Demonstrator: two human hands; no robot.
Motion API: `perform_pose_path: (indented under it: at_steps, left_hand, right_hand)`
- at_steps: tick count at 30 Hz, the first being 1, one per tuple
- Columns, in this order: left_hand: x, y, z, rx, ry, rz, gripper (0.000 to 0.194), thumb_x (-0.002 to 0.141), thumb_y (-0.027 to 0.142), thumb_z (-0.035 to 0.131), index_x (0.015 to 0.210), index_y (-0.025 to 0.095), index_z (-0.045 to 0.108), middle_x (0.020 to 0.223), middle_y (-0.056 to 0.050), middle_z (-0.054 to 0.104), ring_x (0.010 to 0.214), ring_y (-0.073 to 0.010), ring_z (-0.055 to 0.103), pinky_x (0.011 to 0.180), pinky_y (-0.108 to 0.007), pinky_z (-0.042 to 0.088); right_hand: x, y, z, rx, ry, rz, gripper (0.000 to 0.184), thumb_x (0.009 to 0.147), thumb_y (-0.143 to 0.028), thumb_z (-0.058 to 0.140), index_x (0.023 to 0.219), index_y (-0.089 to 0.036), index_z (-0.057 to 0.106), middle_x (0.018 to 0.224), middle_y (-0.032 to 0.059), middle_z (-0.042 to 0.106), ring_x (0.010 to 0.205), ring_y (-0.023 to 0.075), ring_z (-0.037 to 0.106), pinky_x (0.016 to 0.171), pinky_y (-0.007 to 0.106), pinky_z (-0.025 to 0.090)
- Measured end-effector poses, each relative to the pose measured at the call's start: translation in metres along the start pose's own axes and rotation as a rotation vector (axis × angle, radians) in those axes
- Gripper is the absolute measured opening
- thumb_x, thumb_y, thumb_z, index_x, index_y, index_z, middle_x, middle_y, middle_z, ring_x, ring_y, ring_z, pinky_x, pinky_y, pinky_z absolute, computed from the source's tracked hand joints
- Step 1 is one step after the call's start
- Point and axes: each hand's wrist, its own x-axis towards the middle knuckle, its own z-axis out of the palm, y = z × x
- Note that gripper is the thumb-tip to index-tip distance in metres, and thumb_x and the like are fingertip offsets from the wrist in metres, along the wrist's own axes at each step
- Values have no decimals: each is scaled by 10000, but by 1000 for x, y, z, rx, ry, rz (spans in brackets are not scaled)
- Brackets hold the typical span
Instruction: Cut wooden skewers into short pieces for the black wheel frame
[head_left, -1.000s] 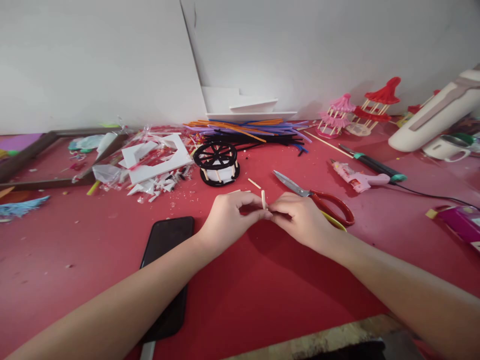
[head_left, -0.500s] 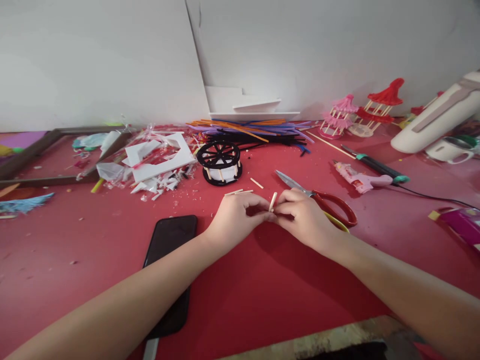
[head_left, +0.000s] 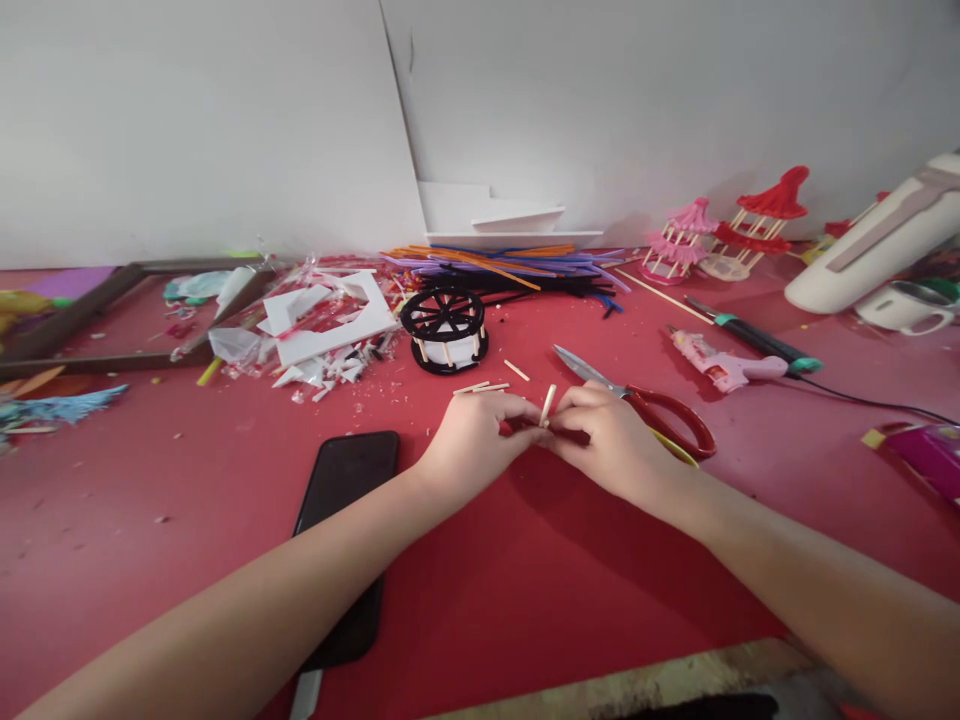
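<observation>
Above the red table, my left hand (head_left: 484,430) and my right hand (head_left: 611,435) meet fingertip to fingertip, both pinched closed. A short pale wooden stick (head_left: 549,402) stands up, tilted slightly right, between their fingers; its lower end is hidden at the fingertips. Beyond the hands sits a small round structure (head_left: 446,330) with a black spoked top, a black-rimmed white base and short wooden posts. Several loose wooden sticks (head_left: 516,370) lie between it and my hands. Partly behind my right hand are scissors (head_left: 667,418) with red and yellow handles.
A black phone (head_left: 356,480) lies beside and under my left forearm. Foam offcuts (head_left: 334,345) and scraps spread at left. Pipe cleaners (head_left: 502,268) are piled at the back. At right are a pink glue gun (head_left: 724,362), a black-and-green tool (head_left: 769,345) and a white mug (head_left: 904,308).
The short stick went from nearly upright to leaning right between my fingers. The view has shifted slightly, so the hands and table things sit a little further right. Both hands keep their pinch.
</observation>
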Motion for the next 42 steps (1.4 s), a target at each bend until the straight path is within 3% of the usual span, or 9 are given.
perform_pose_path:
  at_steps: [3, 6, 8, 11, 16, 20, 24, 29, 42]
  left_hand:
    - [-1, 0, 1, -2, -2, -1, 34, 768, 178, 690, 756, 196, 716, 712, 20, 711, 645, -112, 607, 618, -212, 450]
    - [-1, -2, 2, -13, -18, -5, 38, 780, 200, 684, 750, 190, 704, 717, 17, 711, 647, -115, 609, 611, -215, 451]
    - [-1, -3, 3, -21, -33, -10, 38, 787, 196, 673, 760, 189, 698, 729, 15, 713, 651, -115, 609, 610, -215, 453]
    - [-1, -3, 4, -27, -37, -37, 51, 801, 193, 653, 768, 181, 690, 756, 6, 716, 667, -115, 613, 614, -210, 456]
    - [-2, -1, 4, -25, -43, -43, 61, 801, 187, 649, 749, 173, 679, 724, 8, 698, 655, -110, 611, 616, -204, 460]
    - [-3, -2, 4, -42, -51, -36, 50, 798, 169, 651, 760, 175, 682, 731, 9, 706, 662, -112, 625, 613, -207, 458]
    - [-2, -4, 6, -58, -42, -41, 22, 786, 184, 672, 779, 182, 693, 754, 6, 720, 689, -122, 646, 637, -216, 470]
    - [-2, -3, 4, -52, -53, -41, 25, 776, 186, 673, 778, 182, 698, 742, 2, 719, 662, -118, 627, 625, -214, 469]
    - [-2, -9, 4, -43, -54, 19, 97, 754, 140, 665, 827, 187, 709, 747, 10, 713, 641, -114, 612, 615, -216, 464]
  right_hand:
    - [-3, 11, -26, -92, -113, -14, 136, 854, -286, 619, 932, -237, 720, 870, 47, 673, 861, 198, 603, 787, 340, 468]
    - [-14, 29, -56, -261, -160, 133, 147, 843, -267, 572, 898, -224, 702, 895, 49, 687, 777, 187, 633, 687, 315, 464]
    - [-25, 39, -68, -398, -210, 277, 178, 783, -372, 615, 819, -206, 667, 775, 47, 675, 640, 193, 615, 563, 311, 427]
    - [-40, 47, -69, -421, -277, 417, 243, 733, -443, 618, 805, -210, 610, 741, 36, 671, 584, 189, 605, 490, 286, 387]
    - [-48, 50, -58, -495, -255, 497, 149, 681, -348, 592, 713, -230, 507, 716, 19, 646, 586, 194, 596, 467, 276, 345]
    - [-56, 56, -62, -581, -122, 418, 195, 682, -327, 606, 742, -239, 442, 665, 42, 611, 535, 200, 556, 437, 284, 304]
    - [-70, 55, -74, -523, 4, 337, 395, 709, -548, 641, 769, -259, 378, 612, 27, 568, 535, 219, 557, 467, 315, 355]
    - [-78, 44, -78, -549, -51, 256, 464, 713, -648, 590, 877, -256, 404, 752, 94, 634, 639, 310, 629, 498, 360, 358]
    - [-66, 38, -65, -568, -62, 196, 492, 689, -670, 621, 888, -238, 496, 865, 106, 676, 670, 305, 643, 484, 363, 351]
